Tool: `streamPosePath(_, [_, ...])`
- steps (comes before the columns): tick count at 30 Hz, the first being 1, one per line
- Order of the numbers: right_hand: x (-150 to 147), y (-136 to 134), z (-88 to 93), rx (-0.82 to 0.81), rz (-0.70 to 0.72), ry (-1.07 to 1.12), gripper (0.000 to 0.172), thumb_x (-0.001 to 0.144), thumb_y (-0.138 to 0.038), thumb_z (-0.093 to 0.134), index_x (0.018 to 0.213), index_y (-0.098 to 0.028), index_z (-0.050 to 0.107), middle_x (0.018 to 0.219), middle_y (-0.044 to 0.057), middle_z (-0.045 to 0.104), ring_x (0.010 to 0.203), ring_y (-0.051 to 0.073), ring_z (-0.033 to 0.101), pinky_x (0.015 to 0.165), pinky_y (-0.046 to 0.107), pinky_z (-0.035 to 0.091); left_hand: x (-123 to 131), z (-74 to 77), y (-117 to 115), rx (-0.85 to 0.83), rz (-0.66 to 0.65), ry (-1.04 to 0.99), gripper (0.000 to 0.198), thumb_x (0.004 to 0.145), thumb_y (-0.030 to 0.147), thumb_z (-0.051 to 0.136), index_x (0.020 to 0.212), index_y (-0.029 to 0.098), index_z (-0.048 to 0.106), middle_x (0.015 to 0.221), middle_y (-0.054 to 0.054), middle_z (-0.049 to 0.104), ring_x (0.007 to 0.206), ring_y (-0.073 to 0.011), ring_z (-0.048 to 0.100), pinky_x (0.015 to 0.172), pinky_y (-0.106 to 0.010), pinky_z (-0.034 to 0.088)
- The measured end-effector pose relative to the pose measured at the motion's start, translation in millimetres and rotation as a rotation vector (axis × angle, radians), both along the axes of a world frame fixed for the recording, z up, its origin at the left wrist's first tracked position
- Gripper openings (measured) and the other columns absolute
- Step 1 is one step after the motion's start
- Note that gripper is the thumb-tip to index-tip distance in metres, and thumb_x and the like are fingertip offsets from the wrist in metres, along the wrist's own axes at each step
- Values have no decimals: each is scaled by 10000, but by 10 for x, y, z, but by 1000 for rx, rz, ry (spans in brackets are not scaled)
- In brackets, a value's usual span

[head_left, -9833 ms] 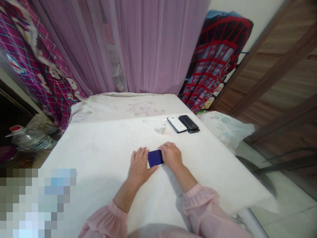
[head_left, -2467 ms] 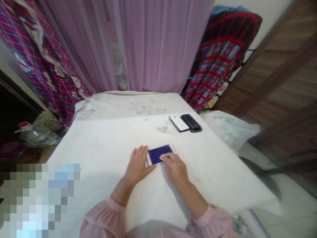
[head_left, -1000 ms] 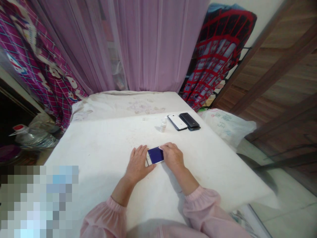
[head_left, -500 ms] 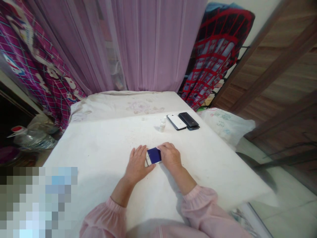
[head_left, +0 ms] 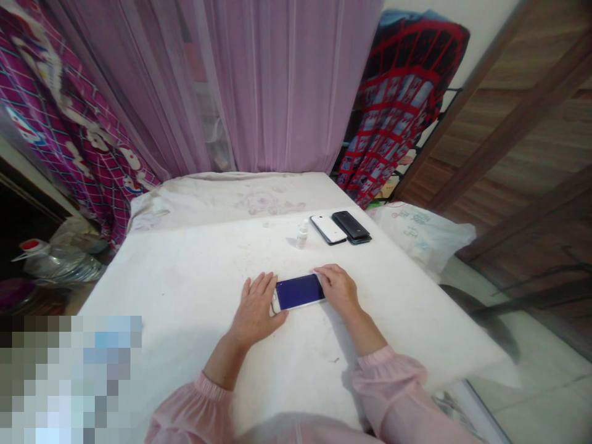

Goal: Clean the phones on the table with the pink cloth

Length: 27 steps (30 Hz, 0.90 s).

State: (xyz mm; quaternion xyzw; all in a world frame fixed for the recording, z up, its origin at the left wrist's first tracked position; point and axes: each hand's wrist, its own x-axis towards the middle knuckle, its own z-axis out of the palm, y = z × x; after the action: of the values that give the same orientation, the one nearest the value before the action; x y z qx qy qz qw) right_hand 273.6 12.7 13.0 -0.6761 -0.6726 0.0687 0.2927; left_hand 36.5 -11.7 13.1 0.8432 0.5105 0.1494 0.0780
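A white smartphone [head_left: 300, 292] with a dark blue screen lies face up on the white-covered table, its long side running left to right. My left hand [head_left: 257, 308] grips its left end, fingers along the far edge and thumb at the near edge. Over the right end of the screen rests my right hand [head_left: 340, 288], its fingers bent and pressed together. A trace of white shows at those fingertips; what they hold, if anything, is hidden. Beyond the smartphone stands a small white bottle [head_left: 302, 236].
Right of the bottle lie a white phone [head_left: 328, 228] and a stack of dark phones [head_left: 351, 226]. A white plastic bag [head_left: 420, 231] hangs by the table's right edge. Purple curtains [head_left: 287, 86] close off the far side. A large clear bottle [head_left: 60, 259] stands at the left.
My right hand has slid right along the smartphone, from mid-screen to its right end, uncovering most of the screen. My left hand has stayed at the left end.
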Motion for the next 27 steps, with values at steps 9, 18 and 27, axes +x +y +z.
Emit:
streamPosePath(9, [-40,-14,-132,113,17,0,289,849,-164,488,967,-259,734,977,36,678,922,174,608,815,274,481,279,23,-36,46,-71,66,601,913,507,458,1404,166,391,1466,-126,422,1366,-313,338,1124,-554,204])
streamPosePath(18, [43,-201,-122,136,109,60,287,823,-165,482,915,-249,740,948,38,682,895,173,629,821,282,501,326,12,-46,67,-30,70,568,904,449,476,1386,152,423,1421,-142,471,1315,-301,402,1111,-525,260])
streamPosePath(27, [131,-378,-169,102,134,50,282,862,-200,472,958,-249,732,970,42,681,903,162,641,808,254,507,292,-30,-36,97,-72,60,518,927,488,446,1399,276,424,1445,-102,444,1324,-298,387,1092,-540,273])
